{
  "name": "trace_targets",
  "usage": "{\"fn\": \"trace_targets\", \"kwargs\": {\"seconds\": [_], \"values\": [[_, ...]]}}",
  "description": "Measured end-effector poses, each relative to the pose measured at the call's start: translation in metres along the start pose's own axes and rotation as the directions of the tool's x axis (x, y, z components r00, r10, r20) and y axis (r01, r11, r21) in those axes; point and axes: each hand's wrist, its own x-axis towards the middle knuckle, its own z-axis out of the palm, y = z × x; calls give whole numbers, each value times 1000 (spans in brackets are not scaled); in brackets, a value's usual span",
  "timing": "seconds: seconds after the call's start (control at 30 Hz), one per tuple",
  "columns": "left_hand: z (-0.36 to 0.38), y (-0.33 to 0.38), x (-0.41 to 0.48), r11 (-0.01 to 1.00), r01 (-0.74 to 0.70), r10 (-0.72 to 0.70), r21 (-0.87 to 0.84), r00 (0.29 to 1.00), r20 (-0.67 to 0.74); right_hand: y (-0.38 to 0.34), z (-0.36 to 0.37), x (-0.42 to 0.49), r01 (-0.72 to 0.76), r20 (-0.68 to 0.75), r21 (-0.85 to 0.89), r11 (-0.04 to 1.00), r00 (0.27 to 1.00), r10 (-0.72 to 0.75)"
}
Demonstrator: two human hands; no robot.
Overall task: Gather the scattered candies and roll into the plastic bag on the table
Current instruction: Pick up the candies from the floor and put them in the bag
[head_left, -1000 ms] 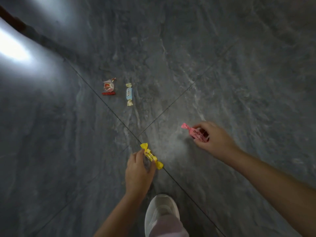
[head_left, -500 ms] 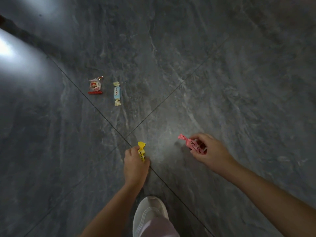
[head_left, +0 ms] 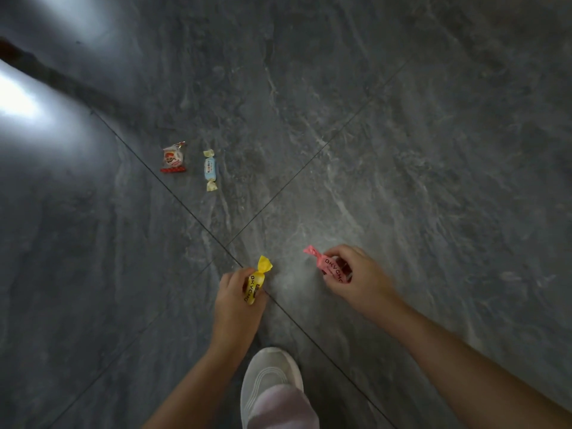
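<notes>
**Both Hands Holding Wrapped Candies Over Tiled Floor**

Surface: a dark grey, marble-veined tile floor (head_left: 433,181) filled the frame. Thin grout lines (head_left: 309,159) crossed just above the hands, near lower centre. At the bottom edge a white shoe (head_left: 270,376) stood on the tile, with a pale pink trouser leg (head_left: 280,410) over it.

Left hand (head_left: 235,301): positioned at lower centre, back toward the camera, fingers curled round a yellow candy (head_left: 255,284). One twisted wrapper end stood out above the fingers.

Right hand (head_left: 359,278): positioned right of lower centre, thumb and fingers pinching a pink candy (head_left: 329,267). The free twisted end pointed to the upper left. The two hands were near each other but apart. Contact with the floor could not be determined for either hand.

Farther up, left of centre, a blue candy (head_left: 211,170) and a red-and-white candy (head_left: 173,159) lay on the tile side by side, not touching, just right of a diagonal grout line.

Edges: plain tile ran between the hands and these two candies, and across the right of the frame. White glare (head_left: 18,94) marked the upper left, beside a dark diagonal band (head_left: 62,78) of unidentified nature.
</notes>
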Motion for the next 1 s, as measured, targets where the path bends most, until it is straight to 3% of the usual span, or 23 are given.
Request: {"fn": "trace_targets", "kwargs": {"seconds": [0.1,0.3,0.7,0.97,1.0], "values": [[-21,19,-4,999,-36,37,27,999,-15,-11,2,-8,6,-5,44,999,1000,-6],[-77,81,0,972,-120,122,204,993,5,-57,-32,-57,-136,-138,36,990,981,139],[-209,265,-129,992,-113,111,54,993,35,-227,-193,-176,-254,-173,26,967,951,255],[-292,357,-190,922,-369,362,114,929,73,-317,-269,-245,-204,-186,-47,978,964,192],[-327,385,-211,915,-390,383,100,920,80,-353,-294,-270,-187,-204,-76,980,964,168]]}}
